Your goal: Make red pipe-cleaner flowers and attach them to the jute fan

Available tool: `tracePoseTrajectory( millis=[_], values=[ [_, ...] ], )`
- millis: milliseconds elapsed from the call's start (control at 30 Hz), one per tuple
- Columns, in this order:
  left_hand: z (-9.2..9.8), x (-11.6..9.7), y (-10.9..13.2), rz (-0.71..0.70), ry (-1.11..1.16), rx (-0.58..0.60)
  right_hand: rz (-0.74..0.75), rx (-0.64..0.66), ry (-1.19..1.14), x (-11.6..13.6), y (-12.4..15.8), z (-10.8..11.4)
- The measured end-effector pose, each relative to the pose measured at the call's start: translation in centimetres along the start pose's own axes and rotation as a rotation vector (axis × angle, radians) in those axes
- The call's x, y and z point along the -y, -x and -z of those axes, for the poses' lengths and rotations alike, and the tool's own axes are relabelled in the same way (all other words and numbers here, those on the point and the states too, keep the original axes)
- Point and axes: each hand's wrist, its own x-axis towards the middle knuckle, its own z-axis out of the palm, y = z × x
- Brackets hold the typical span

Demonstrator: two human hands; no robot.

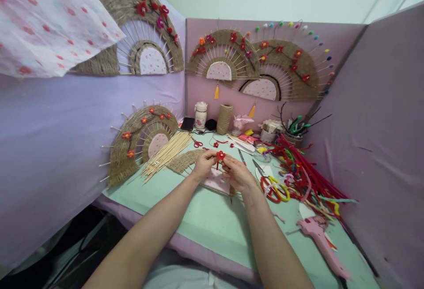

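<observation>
Between my two hands, above the middle of the table, is a small red pipe-cleaner flower (221,155) with a stem hanging down. My left hand (206,165) pinches it from the left. From the right, the fingers of my right hand (237,172) are closed on its edge. Below my hands lies a twine-wound fan (183,161) with a dotted fabric centre (217,181), partly hidden by my wrists. Small red flower pieces (216,145) rest on the table just beyond.
Bamboo sticks (168,152) lie left. Scissors (273,185), a heap of pipe cleaners (304,170) and a pink glue gun (323,245) are at right. A twine spool (224,119) and white bottle (200,114) stand behind. Finished fans (142,143) lean or hang around.
</observation>
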Motion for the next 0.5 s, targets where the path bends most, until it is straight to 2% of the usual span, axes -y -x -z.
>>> tracePoseTrajectory(
  millis=[300, 433, 500],
  values=[
    [-0.22, 0.04, 0.02, -0.079, -0.041, -0.073, -0.011, -0.026, -0.074, -0.49, -0.24, -0.14],
    [-0.48, -0.29, 0.11, -0.033, 0.03, -0.088, -0.026, -0.009, -0.11, -0.71, -0.3, -0.14],
    [-0.55, -0.31, 0.1, 0.029, 0.139, -0.088, -0.02, 0.008, -0.129, -0.75, -0.35, -0.06]
  ],
)
